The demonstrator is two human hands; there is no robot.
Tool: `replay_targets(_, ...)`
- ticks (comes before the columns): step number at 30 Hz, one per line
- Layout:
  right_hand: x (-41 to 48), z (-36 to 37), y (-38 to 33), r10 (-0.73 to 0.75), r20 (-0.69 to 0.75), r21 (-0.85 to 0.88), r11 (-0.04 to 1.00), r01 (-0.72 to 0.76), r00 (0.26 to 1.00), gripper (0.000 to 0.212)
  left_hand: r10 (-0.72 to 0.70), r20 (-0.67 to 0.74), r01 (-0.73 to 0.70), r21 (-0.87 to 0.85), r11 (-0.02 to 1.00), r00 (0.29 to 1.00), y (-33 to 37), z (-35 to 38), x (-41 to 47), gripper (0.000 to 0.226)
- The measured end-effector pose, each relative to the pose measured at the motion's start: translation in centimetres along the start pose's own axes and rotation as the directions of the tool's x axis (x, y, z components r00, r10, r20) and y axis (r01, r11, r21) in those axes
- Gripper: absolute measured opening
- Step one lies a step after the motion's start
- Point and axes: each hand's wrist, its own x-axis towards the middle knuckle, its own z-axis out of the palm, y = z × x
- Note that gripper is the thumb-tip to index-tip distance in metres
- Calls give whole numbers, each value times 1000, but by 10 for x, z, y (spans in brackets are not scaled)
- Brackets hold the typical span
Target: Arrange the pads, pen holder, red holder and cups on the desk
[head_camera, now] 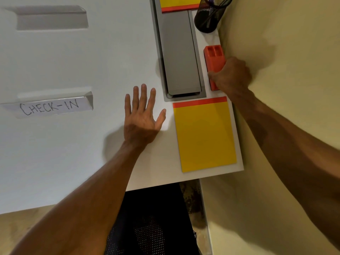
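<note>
My right hand [230, 74] is closed around the near end of the red holder [214, 57], which stands on the white desk [92, 61] against the right wall. A yellow pad [204, 137] with a red top strip lies flat at the desk's near right corner. A second yellow pad [179, 2] shows partly at the top edge. To its right, beside the wall, is the black mesh pen holder [208, 17], with pens inside. My left hand [142, 118] rests flat on the desk, fingers spread, just left of the near pad. No cups are in view.
A grey cable tray with a lid [179, 54] is set into the desk between the pads. Two clear sign stands sit at left, the nearer one [51, 107] reading CHECK-IN, the other [51, 17] farther back. A black mesh chair [152, 221] is below the desk edge.
</note>
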Motion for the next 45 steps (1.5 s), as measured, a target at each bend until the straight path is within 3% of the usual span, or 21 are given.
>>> replay_targets(7, -9, -6, 1, -48, 16, -16, 999, 48, 999, 80, -3, 34, 4, -34, 999, 999, 1, -5, 0, 75)
replay_targets(13, -56, -16, 8, -192, -122, 39, 979, 198, 974, 67, -54, 207, 50, 27, 998, 977, 2, -11, 3, 77)
replay_targets(17, -104, -19, 16, -320, -78, 149, 933, 328, 944, 57, -99, 359, 85, 56, 995, 928, 3, -20, 9, 79)
replay_targets(20, -134, -24, 19, -406, -10, 164, 901, 402, 914, 52, -23, 467, 41, -29, 999, 884, -6, -40, 15, 81)
replay_targets(27, -190, -28, -4, -496, 88, 154, 863, 481, 864, 45, 65, 260, -45, -83, 996, 963, -24, -126, -38, 68)
replay_targets(33, -240, -25, -45, -585, 171, 149, 811, 566, 793, 50, -103, 217, 130, -112, 985, 971, -51, -196, -91, 69)
replay_targets(39, -312, -24, -92, -670, 221, 144, 741, 656, 709, 55, -163, 156, 181, -105, 978, 974, -80, -262, -167, 66)
replay_targets(45, -389, -18, -142, -750, 252, 171, 656, 735, 611, 55, -356, 67, 362, -170, 917, 932, -125, -327, -251, 68)
